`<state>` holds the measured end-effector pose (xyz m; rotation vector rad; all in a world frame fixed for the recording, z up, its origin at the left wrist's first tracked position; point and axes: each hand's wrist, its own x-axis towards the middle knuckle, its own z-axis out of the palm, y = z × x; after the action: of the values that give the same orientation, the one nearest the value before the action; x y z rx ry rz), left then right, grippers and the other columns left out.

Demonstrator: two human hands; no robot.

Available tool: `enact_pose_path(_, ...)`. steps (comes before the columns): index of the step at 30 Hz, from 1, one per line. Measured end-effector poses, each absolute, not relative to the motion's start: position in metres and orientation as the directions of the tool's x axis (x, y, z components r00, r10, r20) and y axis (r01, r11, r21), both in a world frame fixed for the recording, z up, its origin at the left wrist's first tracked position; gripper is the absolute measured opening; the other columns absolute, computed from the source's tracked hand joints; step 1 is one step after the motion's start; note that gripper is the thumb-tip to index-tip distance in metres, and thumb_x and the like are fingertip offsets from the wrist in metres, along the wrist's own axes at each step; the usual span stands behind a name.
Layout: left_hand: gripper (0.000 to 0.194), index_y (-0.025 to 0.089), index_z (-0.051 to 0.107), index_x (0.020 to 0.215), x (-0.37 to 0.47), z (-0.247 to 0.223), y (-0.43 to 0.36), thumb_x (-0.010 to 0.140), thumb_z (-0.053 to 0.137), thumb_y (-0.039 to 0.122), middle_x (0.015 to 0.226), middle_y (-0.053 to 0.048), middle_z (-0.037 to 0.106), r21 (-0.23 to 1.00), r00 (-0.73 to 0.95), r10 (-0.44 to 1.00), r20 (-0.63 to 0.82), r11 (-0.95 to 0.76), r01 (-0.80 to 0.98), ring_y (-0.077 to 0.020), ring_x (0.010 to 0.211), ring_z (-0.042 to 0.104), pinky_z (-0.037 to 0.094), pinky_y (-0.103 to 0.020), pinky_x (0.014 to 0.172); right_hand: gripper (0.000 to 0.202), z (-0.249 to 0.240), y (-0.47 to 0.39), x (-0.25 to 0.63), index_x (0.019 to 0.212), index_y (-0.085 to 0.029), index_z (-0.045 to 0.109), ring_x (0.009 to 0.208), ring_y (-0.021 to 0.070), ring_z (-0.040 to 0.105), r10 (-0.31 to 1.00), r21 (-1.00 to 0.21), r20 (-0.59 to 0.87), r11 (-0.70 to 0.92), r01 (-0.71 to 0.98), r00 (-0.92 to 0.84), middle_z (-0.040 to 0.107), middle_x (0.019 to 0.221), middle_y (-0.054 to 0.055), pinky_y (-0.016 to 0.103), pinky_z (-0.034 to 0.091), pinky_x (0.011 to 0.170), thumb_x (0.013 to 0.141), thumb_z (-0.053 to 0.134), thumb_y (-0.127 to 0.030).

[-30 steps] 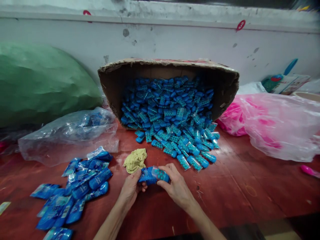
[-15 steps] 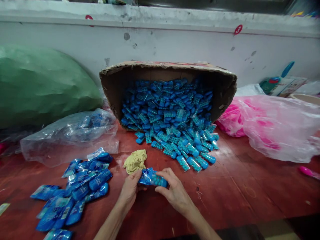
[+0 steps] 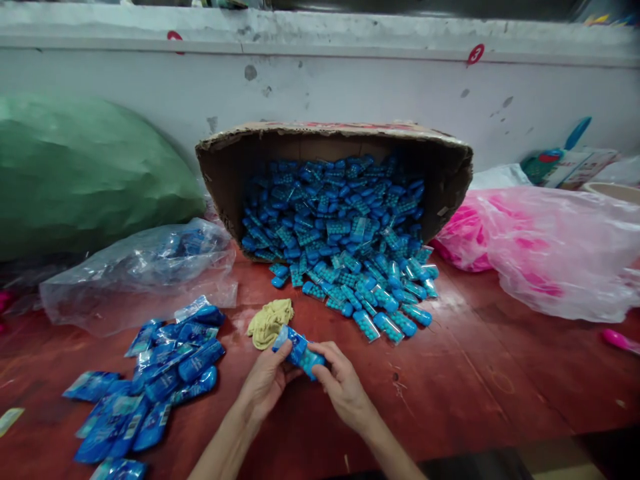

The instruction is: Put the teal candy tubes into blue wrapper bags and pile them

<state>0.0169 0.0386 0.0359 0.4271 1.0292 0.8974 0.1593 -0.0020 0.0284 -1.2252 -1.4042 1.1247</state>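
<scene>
My left hand [image 3: 270, 377] pinches a blue printed plastic sachet [image 3: 291, 338] between thumb and fingers. My right hand [image 3: 343, 383] is closed on a small blue pack of teal beads [image 3: 311, 361], whose upper end meets the sachet's lower end; whether it is partly inside I cannot tell. Just behind them lies a crumpled yellow-green cloth [image 3: 270, 321]. To the left is a loose pile of filled blue sachets [image 3: 165, 363]. Beyond my hands, a cardboard box [image 3: 213, 173] on its side spills many bead packs [image 3: 367, 327] onto the red table [image 3: 450, 400].
A clear plastic bag [image 3: 125, 287] with blue packets lies at left, before a big green sack [image 3: 90, 173]. At right are a translucent bag with pink contents [image 3: 560, 253] and a pink object [image 3: 620, 340]. A white wall [image 3: 350, 87] stands behind the box.
The sachet and bead pack have tilted, with the bead-pack end now lower and nearer me. My right hand has shifted slightly left and down, closing its fingers more tightly round the pack.
</scene>
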Motion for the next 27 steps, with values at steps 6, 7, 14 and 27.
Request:
enact_pose_path(6, 0.013, 0.015, 0.058, 0.076, 0.022, 0.042, 0.038, 0.069, 0.065, 0.024, 0.069, -0.002, 0.067, 0.646, 0.321, 0.784, -0.532, 0.62, -0.445, -0.0146, 0.064, 0.063, 0.05, -0.028, 0.062, 0.031, 0.029, -0.002, 0.161, 0.106, -0.022, 0.055, 0.069, 0.0127, 0.052, 0.999, -0.999, 0.027, 0.028, 0.037, -0.025, 0.055, 0.088, 0.002, 0.023, 0.046, 0.059, 0.076, 0.055, -0.019)
enact_pose_path(7, 0.011, 0.015, 0.058, 0.074, 0.024, 0.043, 0.038, 0.069, 0.064, 0.024, 0.068, -0.002, 0.067, 0.652, 0.342, 0.789, -0.51, 0.614, -0.445, -0.0138, 0.062, 0.062, 0.05, -0.026, 0.061, 0.031, 0.031, -0.004, 0.161, 0.106, -0.022, 0.056, 0.074, 0.0142, 0.052, 0.997, -0.991, 0.081, 0.079, 0.107, 0.006, 0.055, 0.089, 0.002, 0.025, 0.046, 0.064, 0.075, 0.056, -0.019)
enact_pose_path(14, 0.013, 0.014, 0.062, 0.081, 0.018, 0.05, 0.037, 0.072, 0.061, 0.024, 0.073, -0.004, 0.067, 0.691, 0.492, 0.764, -0.418, 0.619, -0.374, -0.0138, 0.067, 0.061, 0.046, -0.024, 0.065, 0.038, 0.038, -0.007, 0.163, 0.104, -0.023, 0.056, 0.071, 0.0143, 0.051, 0.982, -0.954, 0.184, 0.188, 0.234, -0.036, 0.056, 0.083, 0.001, 0.025, 0.044, 0.066, 0.069, 0.068, -0.025)
enact_pose_path(27, 0.016, 0.014, 0.064, 0.081, 0.019, 0.039, 0.032, 0.068, 0.064, 0.025, 0.075, -0.005, 0.066, 0.6, 0.573, 0.701, -0.425, 0.692, -0.402, -0.0156, 0.072, 0.061, 0.046, -0.027, 0.07, 0.055, 0.045, -0.003, 0.169, 0.109, -0.027, 0.053, 0.063, 0.0117, 0.041, 0.985, -0.976, 0.124, 0.143, 0.163, -0.117, 0.043, 0.072, -0.004, 0.021, 0.039, 0.057, 0.059, 0.074, -0.036)
